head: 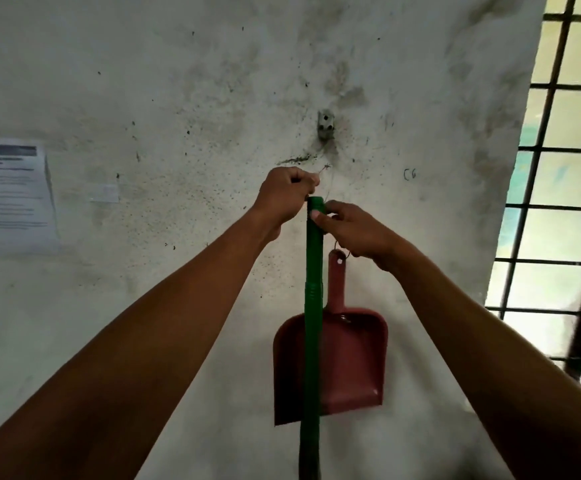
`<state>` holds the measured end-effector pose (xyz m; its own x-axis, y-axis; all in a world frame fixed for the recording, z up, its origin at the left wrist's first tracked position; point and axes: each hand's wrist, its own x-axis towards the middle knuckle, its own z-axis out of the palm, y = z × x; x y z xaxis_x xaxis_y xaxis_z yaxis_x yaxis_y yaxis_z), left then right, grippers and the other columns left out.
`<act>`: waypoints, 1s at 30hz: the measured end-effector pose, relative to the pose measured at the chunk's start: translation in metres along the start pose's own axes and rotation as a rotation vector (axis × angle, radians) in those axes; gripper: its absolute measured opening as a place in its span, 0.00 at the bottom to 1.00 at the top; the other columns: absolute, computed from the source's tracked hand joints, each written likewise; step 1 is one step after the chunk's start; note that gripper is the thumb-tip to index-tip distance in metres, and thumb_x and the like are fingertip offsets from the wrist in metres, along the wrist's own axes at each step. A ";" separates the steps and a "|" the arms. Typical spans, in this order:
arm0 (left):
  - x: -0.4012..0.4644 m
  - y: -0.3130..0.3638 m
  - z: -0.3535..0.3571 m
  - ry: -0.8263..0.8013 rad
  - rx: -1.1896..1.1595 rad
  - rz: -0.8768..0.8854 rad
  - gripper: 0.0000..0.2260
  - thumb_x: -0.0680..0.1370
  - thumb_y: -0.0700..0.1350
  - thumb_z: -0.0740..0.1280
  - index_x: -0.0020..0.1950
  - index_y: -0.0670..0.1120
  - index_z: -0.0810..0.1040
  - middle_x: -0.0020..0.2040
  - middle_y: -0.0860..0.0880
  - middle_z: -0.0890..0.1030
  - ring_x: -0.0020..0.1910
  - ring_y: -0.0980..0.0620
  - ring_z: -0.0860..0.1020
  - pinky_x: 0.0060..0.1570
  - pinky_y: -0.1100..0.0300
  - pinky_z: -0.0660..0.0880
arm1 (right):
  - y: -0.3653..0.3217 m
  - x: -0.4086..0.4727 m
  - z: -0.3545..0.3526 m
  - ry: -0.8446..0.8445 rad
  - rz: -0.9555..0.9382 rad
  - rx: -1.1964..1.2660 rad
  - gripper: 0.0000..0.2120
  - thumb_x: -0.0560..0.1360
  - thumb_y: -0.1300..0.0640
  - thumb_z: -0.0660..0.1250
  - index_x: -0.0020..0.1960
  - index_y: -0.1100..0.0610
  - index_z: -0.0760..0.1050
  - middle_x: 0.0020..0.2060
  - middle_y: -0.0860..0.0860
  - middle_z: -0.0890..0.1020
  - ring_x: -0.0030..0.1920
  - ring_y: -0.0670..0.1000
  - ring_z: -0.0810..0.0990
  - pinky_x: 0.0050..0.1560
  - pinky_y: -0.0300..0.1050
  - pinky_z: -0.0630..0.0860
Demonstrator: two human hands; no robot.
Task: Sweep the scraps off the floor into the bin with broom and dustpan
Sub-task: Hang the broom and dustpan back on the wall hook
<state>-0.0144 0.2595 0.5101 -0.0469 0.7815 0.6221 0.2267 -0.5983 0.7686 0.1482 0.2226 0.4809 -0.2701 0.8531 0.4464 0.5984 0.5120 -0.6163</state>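
The broom (313, 306) hangs upright against the wall (178, 81) with the red dustpan (351, 358) just behind it, so this looks like fetching the tools or hanging them up again. The left hand (283, 195) pinches the thin hanging wire (323, 169) below the hook (326, 125); the right hand (354, 230) grips the handle top, dustpan ring by its fingers. Next the wire loop must be worked at the hook without dropping either tool.

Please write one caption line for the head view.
Left hand pinches wire loop, right hand grips green broom handle; red dustpan hangs behind.
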 end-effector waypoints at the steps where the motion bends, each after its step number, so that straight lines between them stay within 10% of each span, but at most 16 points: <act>1: 0.009 0.000 0.008 0.018 0.006 0.002 0.07 0.83 0.45 0.71 0.48 0.44 0.85 0.51 0.46 0.86 0.50 0.48 0.83 0.55 0.52 0.80 | 0.001 0.010 -0.012 0.062 -0.017 -0.003 0.17 0.84 0.39 0.62 0.61 0.50 0.79 0.51 0.47 0.85 0.45 0.43 0.80 0.41 0.42 0.70; 8: 0.066 0.006 0.038 0.122 0.083 0.038 0.06 0.82 0.44 0.69 0.50 0.49 0.86 0.45 0.50 0.85 0.45 0.53 0.82 0.49 0.57 0.80 | 0.007 0.085 -0.069 0.276 -0.091 0.061 0.07 0.83 0.56 0.67 0.54 0.54 0.83 0.44 0.48 0.87 0.23 0.33 0.74 0.22 0.27 0.63; 15: 0.123 0.016 0.046 0.249 0.249 0.061 0.09 0.80 0.40 0.69 0.43 0.51 0.85 0.48 0.52 0.87 0.47 0.53 0.84 0.46 0.57 0.83 | 0.019 0.157 -0.088 0.369 -0.077 0.042 0.09 0.80 0.58 0.70 0.43 0.49 0.85 0.34 0.44 0.87 0.42 0.41 0.87 0.53 0.43 0.83; 30: 0.161 -0.001 0.055 0.287 0.370 -0.123 0.10 0.80 0.48 0.74 0.48 0.41 0.86 0.46 0.42 0.86 0.48 0.44 0.85 0.51 0.47 0.84 | 0.023 0.211 -0.080 0.270 0.101 -0.201 0.19 0.58 0.51 0.70 0.48 0.52 0.85 0.46 0.50 0.87 0.47 0.52 0.85 0.50 0.49 0.82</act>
<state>0.0315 0.3957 0.6011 -0.3493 0.7311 0.5861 0.5311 -0.3608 0.7666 0.1656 0.4061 0.6129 -0.0093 0.8272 0.5619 0.7559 0.3737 -0.5376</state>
